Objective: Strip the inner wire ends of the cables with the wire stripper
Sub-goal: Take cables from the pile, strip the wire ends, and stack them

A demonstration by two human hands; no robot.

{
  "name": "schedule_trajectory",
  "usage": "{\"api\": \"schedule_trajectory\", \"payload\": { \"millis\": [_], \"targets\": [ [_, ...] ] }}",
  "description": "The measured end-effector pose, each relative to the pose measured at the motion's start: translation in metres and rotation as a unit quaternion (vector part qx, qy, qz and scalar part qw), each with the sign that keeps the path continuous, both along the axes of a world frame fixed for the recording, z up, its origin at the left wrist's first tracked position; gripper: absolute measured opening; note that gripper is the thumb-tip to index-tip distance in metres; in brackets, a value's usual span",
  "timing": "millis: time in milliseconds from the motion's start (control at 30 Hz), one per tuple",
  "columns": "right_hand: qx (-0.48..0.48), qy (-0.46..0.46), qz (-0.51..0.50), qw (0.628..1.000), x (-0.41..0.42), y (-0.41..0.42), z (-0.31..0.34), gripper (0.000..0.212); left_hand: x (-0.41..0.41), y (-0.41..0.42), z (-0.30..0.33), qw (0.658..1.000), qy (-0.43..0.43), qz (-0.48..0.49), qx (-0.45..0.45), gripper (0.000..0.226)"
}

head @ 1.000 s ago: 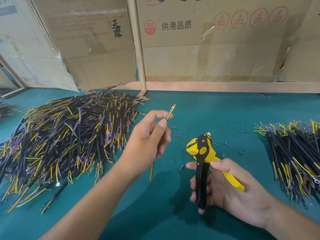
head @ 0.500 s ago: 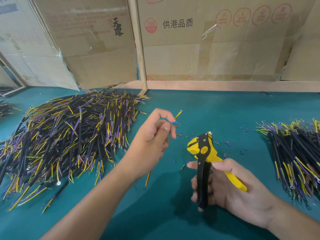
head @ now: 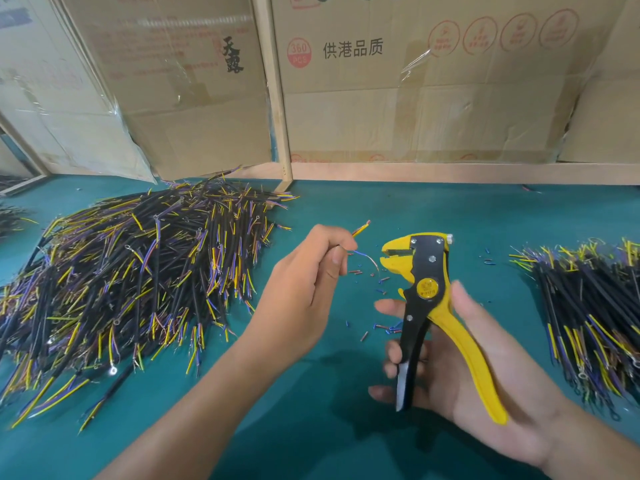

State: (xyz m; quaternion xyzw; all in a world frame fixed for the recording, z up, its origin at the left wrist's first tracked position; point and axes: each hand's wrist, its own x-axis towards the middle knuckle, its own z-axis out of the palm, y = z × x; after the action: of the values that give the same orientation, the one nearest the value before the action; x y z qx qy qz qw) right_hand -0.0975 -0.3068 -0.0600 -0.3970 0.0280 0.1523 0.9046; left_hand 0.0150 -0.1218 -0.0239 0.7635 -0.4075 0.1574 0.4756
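- Pinching one cable (head: 360, 229) in the left hand (head: 304, 289) at mid-frame, fingers curled tight around it, yellow-striped wire poking out toward one o'clock.
- Splaying a blue inner wire (head: 363, 256) off toward three o'clock, bared strand curling down at its tip, just short of the tool's mouth.
- Gripping the wire stripper (head: 424, 289) in the right hand (head: 485, 372) at four o'clock, thumb on the yellow handle, fingers wrapped behind the black one, handles spread, jaws standing apart and pointing toward nine o'clock.
- Lining up, by the look of it, between strips: one wire seemingly done, the next end being fanned out for the jaws.
- Needing next, as a guess: feeding a single unstripped end squarely into the mouth, keeping the neighbour clear, then squeezing.
- Littering the green table (head: 381, 209) with insulation offcuts (head: 381, 327) between the hands.
- Sprawling at nine o'clock, a large cable heap (head: 138, 271); lying at three o'clock, a smaller pile (head: 588, 306).
- Backing it all at twelve o'clock, cardboard boxes (head: 415, 98).
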Motion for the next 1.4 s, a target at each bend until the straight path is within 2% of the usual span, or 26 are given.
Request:
{"api": "schedule_trajectory", "payload": {
  "millis": [67, 133, 200, 267, 400, 533, 933, 1167, 1400],
  "targets": [
    [-0.008, -0.001, -0.002, 1.0, 0.0, -0.002, 0.005, 0.076, -0.001, 0.0, 0.0, 1.0, -0.003, 0.008, -0.002, 0.014],
    [-0.018, -0.012, 0.007, 1.0, -0.002, -0.003, 0.008, 0.071, -0.001, -0.001, -0.001, 1.0, -0.005, 0.014, -0.008, 0.013],
    [-0.038, -0.019, 0.004, 0.999, -0.004, -0.003, 0.01, 0.06, -0.002, -0.002, -0.002, 1.0, -0.007, 0.026, -0.017, 0.014],
    [-0.053, -0.029, -0.005, 0.998, -0.005, 0.001, 0.01, 0.041, -0.003, -0.003, -0.002, 0.999, -0.008, 0.035, -0.027, 0.016],
    [-0.013, 0.002, -0.083, 0.996, -0.007, 0.016, 0.011, 0.027, -0.01, -0.008, -0.003, 0.998, -0.015, 0.028, -0.053, 0.015],
    [-0.023, -0.001, -0.086, 0.996, -0.009, 0.026, 0.015, 0.013, -0.019, -0.015, -0.007, 0.998, -0.019, 0.011, -0.064, 0.014],
    [0.012, -0.097, 0.012, 0.995, -0.015, 0.024, 0.012, 0.026, -0.028, -0.021, -0.012, 0.998, -0.014, 0.001, -0.056, 0.013],
    [-0.006, -0.127, 0.027, 0.992, -0.016, 0.021, 0.01, 0.026, -0.029, -0.02, -0.012, 0.999, -0.016, 0.008, -0.051, 0.013],
    [-0.04, -0.11, -0.003, 0.993, -0.016, 0.022, 0.013, 0.036, -0.027, -0.02, -0.013, 0.998, -0.033, 0.01, -0.047, 0.012]
  ]
}}
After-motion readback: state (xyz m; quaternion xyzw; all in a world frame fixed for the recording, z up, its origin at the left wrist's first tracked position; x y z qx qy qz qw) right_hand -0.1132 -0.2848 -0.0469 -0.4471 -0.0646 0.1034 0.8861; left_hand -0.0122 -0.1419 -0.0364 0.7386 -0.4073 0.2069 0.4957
